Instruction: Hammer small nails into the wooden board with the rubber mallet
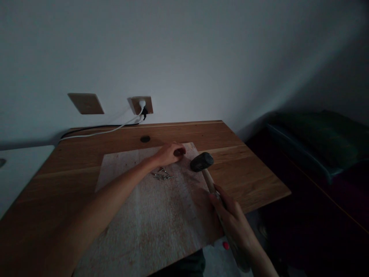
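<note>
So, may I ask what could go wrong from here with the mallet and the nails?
The mallet, in the right hand, has its head near the left hand, so a stray blow might hit the fingers. The nails lie loose on the board beside the left wrist; a bump could perhaps scatter them.

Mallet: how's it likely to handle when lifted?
The mallet is probably head-heavy: its bulky black head tops a much slimmer handle. The handle looks like straight wood, so it should stay stiff. Laid down, it might roll a little, as the head looks rounded.
</note>
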Tool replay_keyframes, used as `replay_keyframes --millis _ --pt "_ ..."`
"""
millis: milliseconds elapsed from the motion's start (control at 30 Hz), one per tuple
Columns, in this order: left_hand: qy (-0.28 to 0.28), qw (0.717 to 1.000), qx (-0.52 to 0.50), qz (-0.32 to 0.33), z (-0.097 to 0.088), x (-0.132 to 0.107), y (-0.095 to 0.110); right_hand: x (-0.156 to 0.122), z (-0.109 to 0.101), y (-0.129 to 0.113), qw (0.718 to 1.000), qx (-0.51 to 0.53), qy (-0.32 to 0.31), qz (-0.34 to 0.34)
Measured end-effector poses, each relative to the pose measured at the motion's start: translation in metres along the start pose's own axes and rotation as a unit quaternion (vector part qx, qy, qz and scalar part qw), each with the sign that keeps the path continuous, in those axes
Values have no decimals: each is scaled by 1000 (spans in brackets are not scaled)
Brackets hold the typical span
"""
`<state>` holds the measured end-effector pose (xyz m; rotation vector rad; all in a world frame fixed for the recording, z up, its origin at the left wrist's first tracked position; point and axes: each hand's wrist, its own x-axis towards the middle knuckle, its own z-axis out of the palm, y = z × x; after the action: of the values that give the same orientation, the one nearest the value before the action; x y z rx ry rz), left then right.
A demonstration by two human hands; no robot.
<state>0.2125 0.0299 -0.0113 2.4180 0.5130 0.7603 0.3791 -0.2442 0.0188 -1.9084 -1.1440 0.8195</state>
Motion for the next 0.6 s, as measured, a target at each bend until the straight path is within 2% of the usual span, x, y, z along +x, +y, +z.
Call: replay_keyframes --millis 333,467,533,600 --pt "21 1000 8 3 1 -2 1 2 -4 1 999 -51 -3 -17" --pt "37 999 -20 13 -1 -3 0 8 -13 1 995 -58 -78 -22" --pt "42 999 -22 14 0 -4 -1 9 -15 -1 993 -40 -113 7" --pt "44 999 -18 10 2 -3 -2 7 -15 -4 992 -12 -118 38"
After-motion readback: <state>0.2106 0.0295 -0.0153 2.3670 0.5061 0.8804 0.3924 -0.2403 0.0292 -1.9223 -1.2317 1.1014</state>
